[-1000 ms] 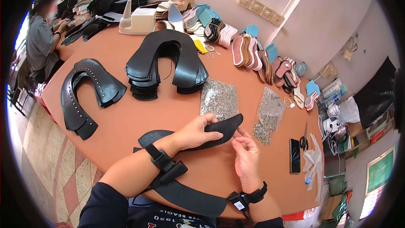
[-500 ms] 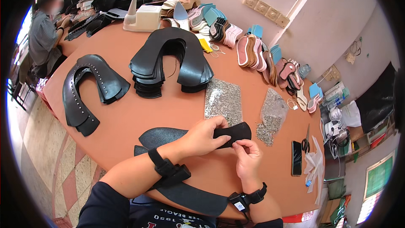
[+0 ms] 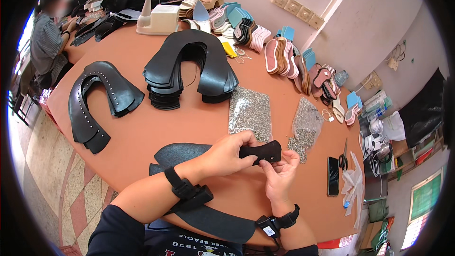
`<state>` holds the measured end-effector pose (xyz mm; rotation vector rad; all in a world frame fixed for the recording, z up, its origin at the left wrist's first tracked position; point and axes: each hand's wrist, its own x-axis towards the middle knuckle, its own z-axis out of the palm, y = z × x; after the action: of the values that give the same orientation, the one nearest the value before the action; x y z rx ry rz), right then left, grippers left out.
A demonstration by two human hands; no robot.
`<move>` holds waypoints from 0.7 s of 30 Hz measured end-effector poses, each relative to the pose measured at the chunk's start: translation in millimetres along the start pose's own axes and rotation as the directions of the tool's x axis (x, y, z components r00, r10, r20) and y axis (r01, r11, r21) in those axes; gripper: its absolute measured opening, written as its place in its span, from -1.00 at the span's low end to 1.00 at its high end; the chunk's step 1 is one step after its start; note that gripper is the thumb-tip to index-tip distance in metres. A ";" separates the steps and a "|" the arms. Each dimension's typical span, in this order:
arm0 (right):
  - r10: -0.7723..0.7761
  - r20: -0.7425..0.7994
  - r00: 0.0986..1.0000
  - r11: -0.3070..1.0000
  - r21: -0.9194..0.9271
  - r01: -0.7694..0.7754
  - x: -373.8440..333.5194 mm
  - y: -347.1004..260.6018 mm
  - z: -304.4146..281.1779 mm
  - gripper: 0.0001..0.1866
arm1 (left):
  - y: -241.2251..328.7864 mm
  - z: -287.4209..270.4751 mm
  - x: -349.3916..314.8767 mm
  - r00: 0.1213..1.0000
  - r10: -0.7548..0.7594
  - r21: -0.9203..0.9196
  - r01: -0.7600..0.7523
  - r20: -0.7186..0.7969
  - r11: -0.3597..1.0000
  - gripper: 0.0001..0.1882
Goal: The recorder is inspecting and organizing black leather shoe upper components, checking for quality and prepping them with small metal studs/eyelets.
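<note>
A black leather piece (image 3: 265, 151) is gripped in my left hand (image 3: 227, 155), its narrow end sticking out to the right past my fingers. My right hand (image 3: 280, 173) is closed at that end, thumb at the lower edge and fingers behind it. A tiny shiny stud shows near the leather's edge by my right fingers. Dark leather (image 3: 215, 223) also lies below my left forearm, with another rounded part (image 3: 182, 153) beyond it; whether these join the held piece is hidden.
Beyond my hands lie a clear bag of metal studs (image 3: 250, 114) and a second, spilled bag (image 3: 307, 121). A stack of black U-shaped leather pieces (image 3: 189, 50) and studded ones (image 3: 95, 85) stand farther off. Phone (image 3: 333, 176) and scissors (image 3: 343, 160) are right. Another person (image 3: 47, 42) sits far left.
My right fingers have opened from a tight pinch and moved round the leather's end. The leather has tilted slightly, and a small stud now shows near its edge.
</note>
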<state>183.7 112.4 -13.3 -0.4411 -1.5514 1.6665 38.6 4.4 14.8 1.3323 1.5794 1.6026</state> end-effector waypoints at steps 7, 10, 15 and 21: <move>-0.072 0.109 0.991 0.989 -0.118 0.085 -5.0 -4.8 -0.9 -0.45 | 5.7 -0.9 2.9 0.977 0.211 0.286 -0.200 -0.007 0.937 -0.67; -0.097 0.128 0.987 0.981 -0.154 0.117 -6.3 -4.8 0.7 -0.44 | 2.7 -1.5 0.9 0.996 0.090 0.211 -0.086 -0.008 0.974 -0.67; -0.121 0.135 0.983 0.976 -0.166 0.143 -5.2 -3.4 -0.2 -0.49 | 3.3 -1.0 1.9 1.000 -0.001 0.150 -0.002 0.026 0.989 -0.68; -0.065 0.144 0.987 0.986 -0.142 0.085 -5.5 -5.6 0.5 -0.50 | 2.2 -0.9 0.8 1.000 0.005 0.151 -0.009 0.025 0.988 -0.68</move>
<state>188.5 107.6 -9.3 -0.3439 -1.7800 1.5586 38.1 4.3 17.3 1.4312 1.7124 1.4894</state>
